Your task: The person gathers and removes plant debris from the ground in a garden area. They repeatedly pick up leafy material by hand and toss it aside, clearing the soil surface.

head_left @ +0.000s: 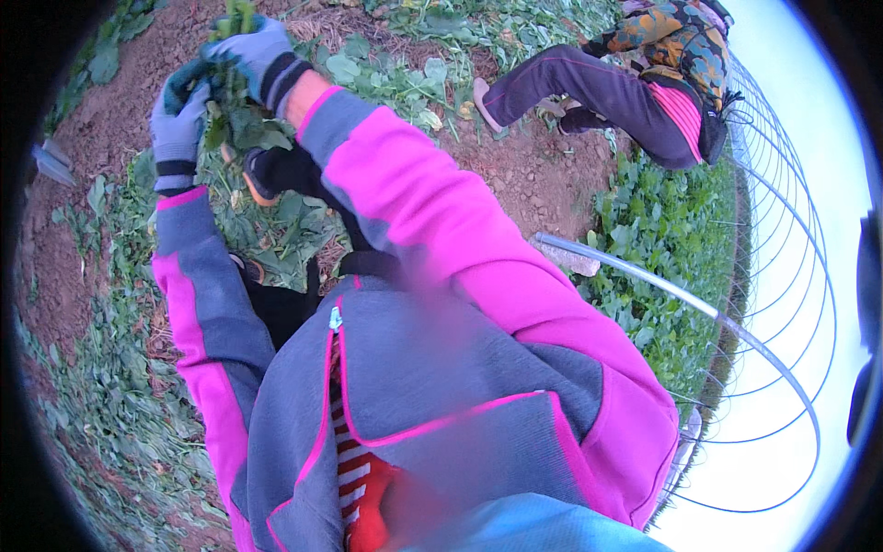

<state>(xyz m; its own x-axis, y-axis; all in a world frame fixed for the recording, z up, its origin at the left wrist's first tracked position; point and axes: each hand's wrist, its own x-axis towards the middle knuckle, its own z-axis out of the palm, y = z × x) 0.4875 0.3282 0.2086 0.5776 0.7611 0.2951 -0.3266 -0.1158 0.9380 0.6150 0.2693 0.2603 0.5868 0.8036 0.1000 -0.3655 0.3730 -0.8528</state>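
Observation:
A bunch of leafy greens (pixel 245 127) is held up between my two gloved hands, its leaves hanging below and more green showing above. My right hand (pixel 259 58), in a grey and teal work glove, closes around the upper part of the bunch. From the left side, my left hand (pixel 181 124), in a matching glove, grips the bunch with curled fingers. Part of the stems is hidden behind the gloves. Under the hands, cut greens (pixel 290 228) lie on the soil around my shoes (pixel 259 183).
Another person (pixel 621 90) bends over the rows at upper right. A curved metal hoop pipe (pixel 641 283) rises at right, near growing plants (pixel 655 255). Loose greens (pixel 124 414) are strewn over the soil (pixel 90 138) at left. Several more hoops (pixel 793 159) stand behind.

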